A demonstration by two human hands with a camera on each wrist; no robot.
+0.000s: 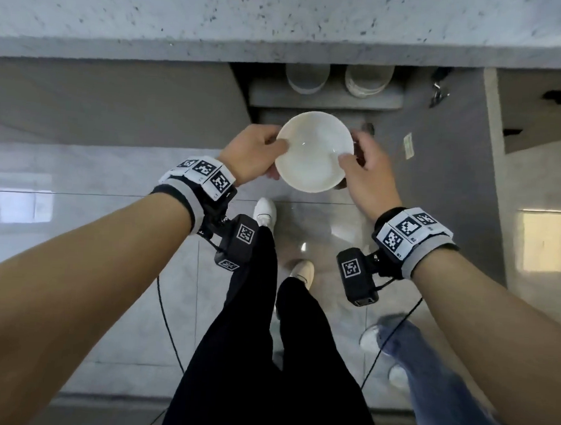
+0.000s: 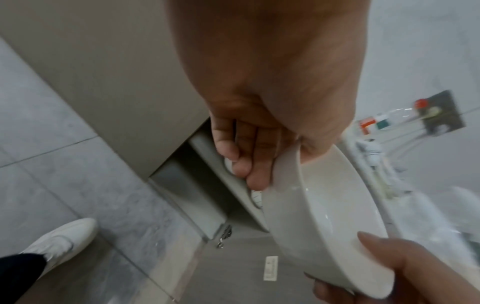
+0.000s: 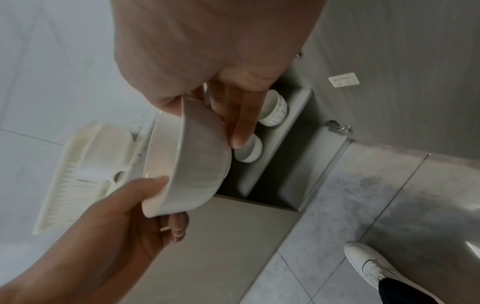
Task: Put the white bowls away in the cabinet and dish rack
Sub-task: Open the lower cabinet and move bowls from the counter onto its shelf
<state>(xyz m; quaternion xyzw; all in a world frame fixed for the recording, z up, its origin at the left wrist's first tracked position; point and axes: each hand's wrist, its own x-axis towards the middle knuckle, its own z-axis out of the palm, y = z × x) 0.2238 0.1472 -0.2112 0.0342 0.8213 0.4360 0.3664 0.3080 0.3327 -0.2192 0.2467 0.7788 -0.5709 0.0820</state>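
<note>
Both hands on one white bowl [image 1: 313,152], held in the air above the floor tiles [image 1: 106,284], just in front of the open cabinet [image 1: 324,99]. Left hand [image 1: 254,154] grips the bowl's left rim: thumb over the edge on the inside, fingers curled under the outer wall. Right hand [image 1: 365,177] grips the right rim the same way, thumb tip inside, fingers [image 3: 241,127] down the outside. Bowl is mouth-up and empty. Person's white shoes [image 1: 266,211] are on the tiles below the bowl. Beyond the bowl, on the cabinet shelf, two stacks of white dishes [image 1: 307,79] stand side by side; in the right-wrist view the far one has dark dash marks on its wall. Cabinet door [image 1: 454,156] is swung open to the bowl's right. Speckled countertop [image 1: 283,17] runs above the cabinet. A white dish rack [image 3: 85,168] shows in the right-wrist view, past the bowl.
</note>
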